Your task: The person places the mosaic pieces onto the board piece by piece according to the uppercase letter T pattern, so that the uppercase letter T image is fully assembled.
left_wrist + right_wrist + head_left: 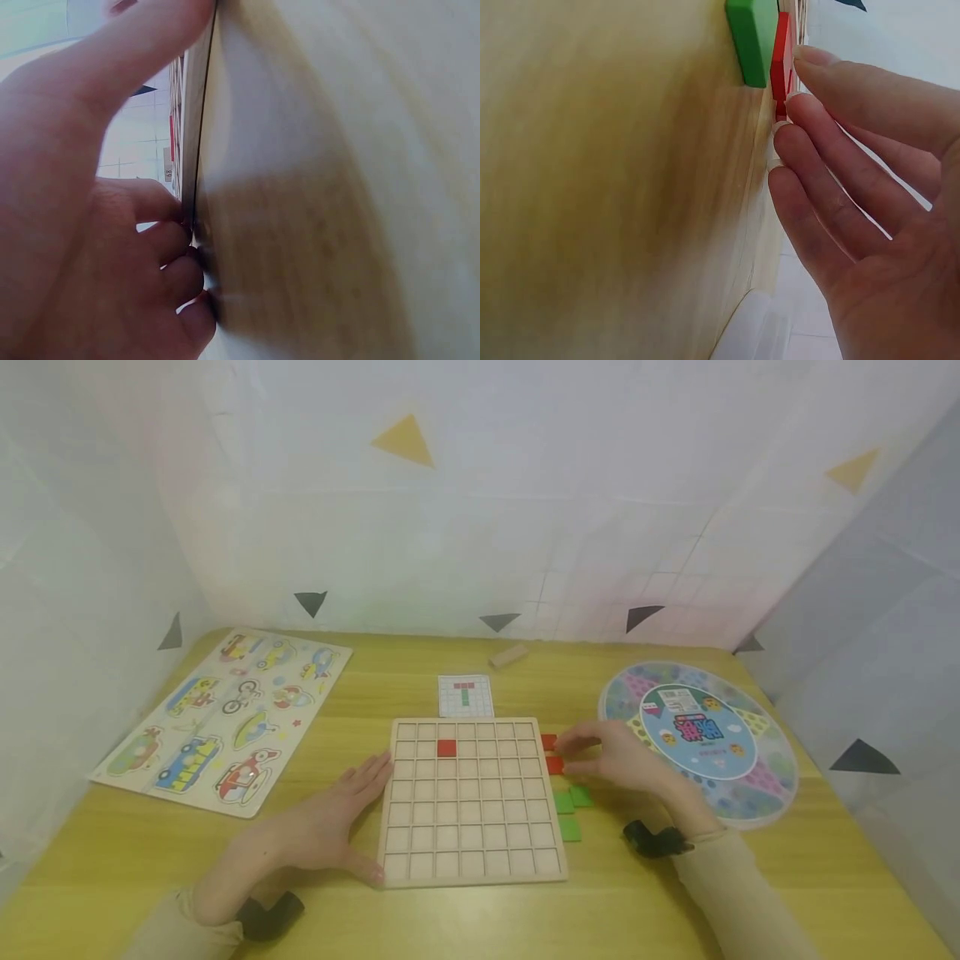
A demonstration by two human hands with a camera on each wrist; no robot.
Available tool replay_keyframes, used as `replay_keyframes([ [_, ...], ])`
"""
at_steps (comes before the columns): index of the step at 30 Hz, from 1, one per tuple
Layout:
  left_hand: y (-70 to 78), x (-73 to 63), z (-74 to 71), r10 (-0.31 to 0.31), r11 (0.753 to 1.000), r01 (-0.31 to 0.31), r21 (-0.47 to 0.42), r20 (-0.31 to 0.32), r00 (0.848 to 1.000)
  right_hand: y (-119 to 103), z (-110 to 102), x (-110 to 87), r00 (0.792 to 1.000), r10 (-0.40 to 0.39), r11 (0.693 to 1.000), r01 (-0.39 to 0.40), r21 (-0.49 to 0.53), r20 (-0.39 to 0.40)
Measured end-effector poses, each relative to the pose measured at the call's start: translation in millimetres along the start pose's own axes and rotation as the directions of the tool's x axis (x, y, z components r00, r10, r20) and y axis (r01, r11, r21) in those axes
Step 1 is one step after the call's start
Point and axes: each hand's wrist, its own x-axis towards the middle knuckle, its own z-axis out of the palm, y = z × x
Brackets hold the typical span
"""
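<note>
1. Board (474, 814), square, of pale wood and cut into a grid of cells, is set flat on the yellow wood-grain bench (367, 693) squarely before the person, probably so that it can be reached from both sides.
2. Its left edge is met by the left hand (318, 822), with thumb and fingers spread apart; the board is likely steadied against sliding.
3. One square red tile (446, 748) is seated in the second row from the far edge, third column from the left.
4. Two loose red tiles (555, 765) and three square green tiles (570, 827) are laid beside the right edge, seemingly for a short reach.
5. The right hand (618, 758) is held low at the red pair, its grip apart; no tile is seen clamped, and firm contact cannot be told.
6. A small white card (450, 695), printed with a red-and-green T, is placed just beyond the board, presumably for easy viewing.
</note>
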Motion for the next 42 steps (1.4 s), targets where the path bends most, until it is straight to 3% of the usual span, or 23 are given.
replay_keyframes([
  [19,-2.7,1.2,2.3,0.001,1.0,-0.001,0.017,-0.004,1.0,4.8,2.6,0.0,0.998,0.035,0.999,-0.036,0.025,0.047],
  [42,-4.4,0.9,3.4,0.009,1.0,-0.009,0.021,-0.011,1.0,0.4,4.1,1.2,0.999,0.037,0.999,-0.037,0.009,0.035],
])
